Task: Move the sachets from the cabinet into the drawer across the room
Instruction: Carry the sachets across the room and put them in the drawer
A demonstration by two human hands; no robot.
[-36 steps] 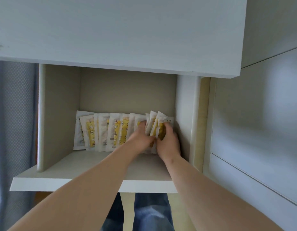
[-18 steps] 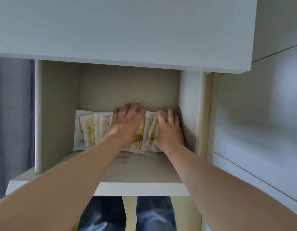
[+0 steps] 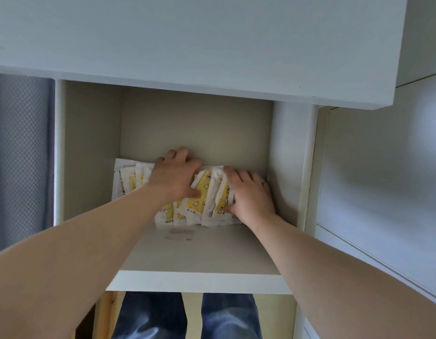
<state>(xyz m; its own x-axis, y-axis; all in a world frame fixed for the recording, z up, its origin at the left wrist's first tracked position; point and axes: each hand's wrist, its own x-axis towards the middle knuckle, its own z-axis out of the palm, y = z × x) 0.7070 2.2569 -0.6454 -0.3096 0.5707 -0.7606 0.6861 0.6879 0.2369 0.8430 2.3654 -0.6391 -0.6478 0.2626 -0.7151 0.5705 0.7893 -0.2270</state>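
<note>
White cabinet shelf (image 3: 200, 255), middle of frame. Sachets (image 3: 204, 201) stand at back. Left hand (image 3: 175, 177) and right hand (image 3: 251, 194) squeeze bunch, fingers (image 3: 180, 154) curled round it. Slippery middle packs could pop out and fall. Packs at far left outside grip could get missed.

bare arms, blue denim

the left grip (image 3: 177, 177) and right grip (image 3: 251, 197) are bare hands. behind each grip the forearms (image 3: 89, 243) run uncovered to the frame's edge. well below the grips, two legs in faded blue denim jeans (image 3: 152, 315), softly creased.
</note>
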